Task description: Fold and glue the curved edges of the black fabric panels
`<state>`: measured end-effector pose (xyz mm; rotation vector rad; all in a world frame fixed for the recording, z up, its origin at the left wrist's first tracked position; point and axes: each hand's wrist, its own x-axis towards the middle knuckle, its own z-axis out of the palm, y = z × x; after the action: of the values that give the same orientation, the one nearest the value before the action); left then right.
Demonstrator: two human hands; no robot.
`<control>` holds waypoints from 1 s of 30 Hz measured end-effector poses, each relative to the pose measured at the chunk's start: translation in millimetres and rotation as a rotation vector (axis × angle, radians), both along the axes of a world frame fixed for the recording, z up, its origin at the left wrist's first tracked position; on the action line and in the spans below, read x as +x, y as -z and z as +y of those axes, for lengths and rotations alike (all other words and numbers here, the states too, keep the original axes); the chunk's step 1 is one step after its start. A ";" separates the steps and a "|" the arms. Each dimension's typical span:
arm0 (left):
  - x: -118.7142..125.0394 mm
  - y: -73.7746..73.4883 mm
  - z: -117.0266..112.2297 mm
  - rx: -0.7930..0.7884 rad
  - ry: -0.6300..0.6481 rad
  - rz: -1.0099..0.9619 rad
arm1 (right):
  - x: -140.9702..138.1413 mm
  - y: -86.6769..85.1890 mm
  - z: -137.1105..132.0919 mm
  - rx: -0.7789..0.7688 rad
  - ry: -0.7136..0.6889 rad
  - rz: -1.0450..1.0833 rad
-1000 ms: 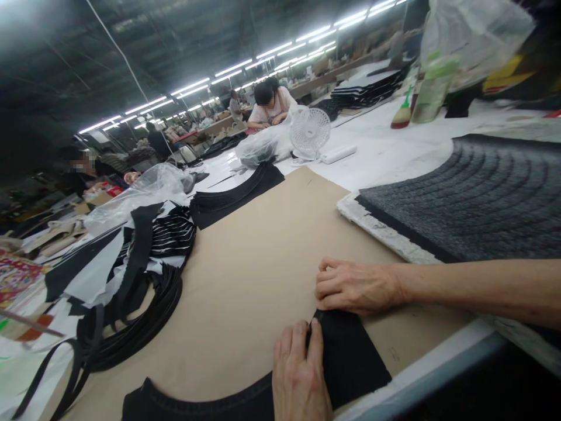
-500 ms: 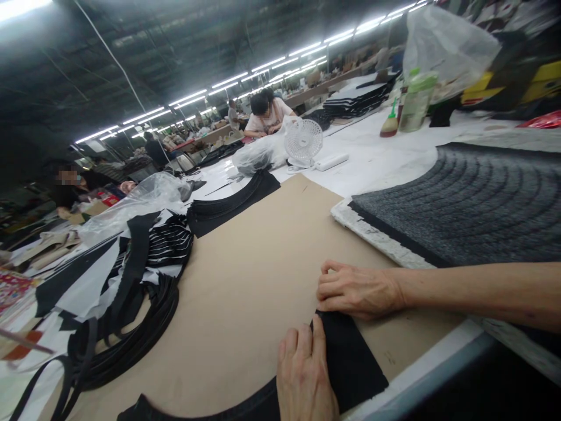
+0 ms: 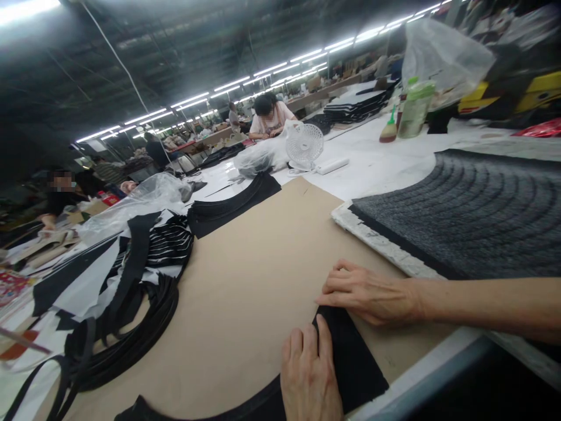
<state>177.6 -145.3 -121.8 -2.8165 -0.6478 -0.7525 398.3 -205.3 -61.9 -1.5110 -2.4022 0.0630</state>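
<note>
Fingers of the left hand (image 3: pixel 310 374) lie side by side, gently bent, with their tips on a black piece (image 3: pixel 358 359) at its curved edge; whether they also pinch that edge, I cannot tell. Just to the right and farther off, the right hand (image 3: pixel 368 292) comes in from the right with its fingers curled close together, the tips at the piece's far corner; the hand hides whether they grip it. The black piece lies at the near side of a brown sheet (image 3: pixel 254 269), one end reaching out to the near left in a curve and another corner pointing to the near right.

At the left of the scene, a heap of black strips (image 3: pixel 162 324) loops over the brown sheet's edge, with a fanned stack of black pieces edged in white (image 3: pixel 169 242) behind it. Clear plastic (image 3: pixel 142 199) lies beyond, and farther left a co-worker (image 3: pixel 65 196) sits. In the middle, a second curved black piece (image 3: pixel 236 207) overlaps the sheet's far left edge. Past it, another co-worker (image 3: pixel 272 120) leans down behind a small white fan (image 3: pixel 304 146) standing on the white surface (image 3: pixel 372 161). Toward the far right stand a little bottle with a green nozzle (image 3: pixel 388 130) and, just beside it, a green-topped jar (image 3: pixel 414 111). At the right, dark grey layers (image 3: pixel 477 216) fan across a white board (image 3: pixel 394 245) near the right forearm.
</note>
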 end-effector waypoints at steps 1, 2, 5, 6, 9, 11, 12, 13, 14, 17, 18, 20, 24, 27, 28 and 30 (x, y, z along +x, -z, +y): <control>-0.3 0.1 -0.9 -0.002 -0.008 0.011 | -4.2 -0.2 -1.3 -0.022 0.002 0.005; -0.7 -0.1 -1.7 -0.004 -0.016 0.020 | -7.7 0.0 -2.7 -0.043 0.005 0.005; -2.1 -1.8 -3.2 -0.014 -0.027 0.038 | -11.3 2.0 -7.2 -0.069 0.029 -0.003; -2.4 -2.4 -3.4 -0.019 -0.028 0.043 | -10.4 2.7 -8.5 -0.067 0.040 -0.008; -2.4 -2.1 -3.9 -0.032 -0.025 0.040 | -7.2 2.7 -10.2 -0.032 0.114 -0.018; -2.0 1.0 -4.7 -0.040 -0.023 0.014 | -9.1 1.0 -9.9 0.024 0.176 -0.010; -2.0 3.5 -5.4 -0.043 -0.024 -0.009 | -11.7 0.1 -9.8 0.044 0.189 -0.004; -2.5 6.3 -6.2 -0.046 -0.027 -0.038 | -15.0 -0.5 -9.7 0.054 0.189 0.001; -3.6 9.3 -7.3 -0.047 -0.036 -0.074 | -18.5 -0.7 -9.8 0.050 0.175 0.004; -11.4 16.8 -10.6 -0.024 -0.054 -0.151 | -25.7 1.8 -10.8 -0.018 0.132 0.019; -15.1 18.1 -11.5 -0.009 -0.050 -0.159 | -25.9 3.3 -10.9 -0.036 0.146 0.031; -22.7 19.1 -12.6 0.025 -0.032 -0.157 | -23.3 5.5 -10.0 -0.050 0.220 0.080; -31.6 19.2 -13.3 0.065 -0.003 -0.162 | -20.1 3.0 -4.9 0.030 0.358 0.201; -31.5 21.1 -13.8 0.072 -0.001 -0.168 | -31.6 -1.2 -3.5 0.059 0.292 0.188; -31.2 21.8 -13.8 0.074 0.000 -0.172 | -37.5 -1.6 -4.0 0.037 0.254 0.163; -31.8 21.9 -12.8 0.068 0.009 -0.185 | -49.2 0.0 -6.4 -0.024 0.193 0.107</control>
<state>145.8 -158.0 -143.7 -2.7110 -0.6245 -1.0257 349.1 -211.7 -61.9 -1.6976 -2.1702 0.1275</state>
